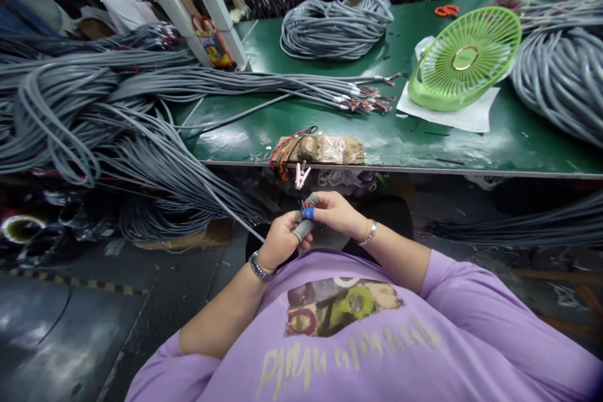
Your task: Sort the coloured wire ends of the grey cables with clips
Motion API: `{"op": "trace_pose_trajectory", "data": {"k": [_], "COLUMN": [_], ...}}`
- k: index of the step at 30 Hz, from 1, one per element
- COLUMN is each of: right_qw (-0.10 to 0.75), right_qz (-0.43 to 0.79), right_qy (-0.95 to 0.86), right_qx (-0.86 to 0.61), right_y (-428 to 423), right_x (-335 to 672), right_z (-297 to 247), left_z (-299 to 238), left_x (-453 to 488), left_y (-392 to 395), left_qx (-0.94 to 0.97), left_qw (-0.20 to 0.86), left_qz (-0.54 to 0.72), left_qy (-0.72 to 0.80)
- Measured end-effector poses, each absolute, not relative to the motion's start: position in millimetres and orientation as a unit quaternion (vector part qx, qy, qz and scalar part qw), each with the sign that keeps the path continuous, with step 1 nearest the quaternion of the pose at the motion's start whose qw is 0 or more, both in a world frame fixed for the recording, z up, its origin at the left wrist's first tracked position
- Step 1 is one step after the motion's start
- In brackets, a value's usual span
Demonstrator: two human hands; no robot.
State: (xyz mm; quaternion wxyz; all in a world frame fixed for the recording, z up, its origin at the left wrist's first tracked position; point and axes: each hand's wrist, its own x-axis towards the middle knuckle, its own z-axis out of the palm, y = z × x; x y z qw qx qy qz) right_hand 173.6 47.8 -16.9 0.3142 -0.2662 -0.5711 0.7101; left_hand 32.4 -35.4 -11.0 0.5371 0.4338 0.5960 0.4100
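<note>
My left hand (281, 240) and my right hand (335, 212) meet in front of my chest, just below the edge of the green table (330, 132). Both are closed in a pinch on the end of a grey cable (235, 213) that runs up and left to the big pile. Short coloured wire ends (304, 206) stick out between my fingertips. Taped finger guards, one blue, cover some fingers. A taped wooden block (325, 149) with red and black leads and a pink clip (301, 176) sits on the table edge right above my hands.
A huge heap of grey cables (89, 113) fills the left. Stripped cable ends (367, 99) lie mid-table, a coil (334, 28) behind them. A green fan (464, 59) on white paper stands right, more cables (560, 69) beyond. Other people sit at the far side.
</note>
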Motion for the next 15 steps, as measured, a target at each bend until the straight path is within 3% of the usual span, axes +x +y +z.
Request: {"op": "trace_pose_trajectory", "data": {"k": [8, 15], "right_qw": [0.348, 0.388], "right_qz": [0.742, 0.696], "right_qy": [-0.462, -0.525], "right_qx": [-0.339, -0.300], "right_y": [48.3, 44.8], "right_x": [170.8, 170.3], "right_z": [-29.4, -32.5], "left_z": [-21.6, -24.3], "left_x": [41.6, 45.1], "left_y": [-28.4, -28.1], "left_qx": [0.310, 0.245], "left_qw": [0.512, 0.513], "left_qz": [0.554, 0.606], "left_qy": [0.579, 0.556]}}
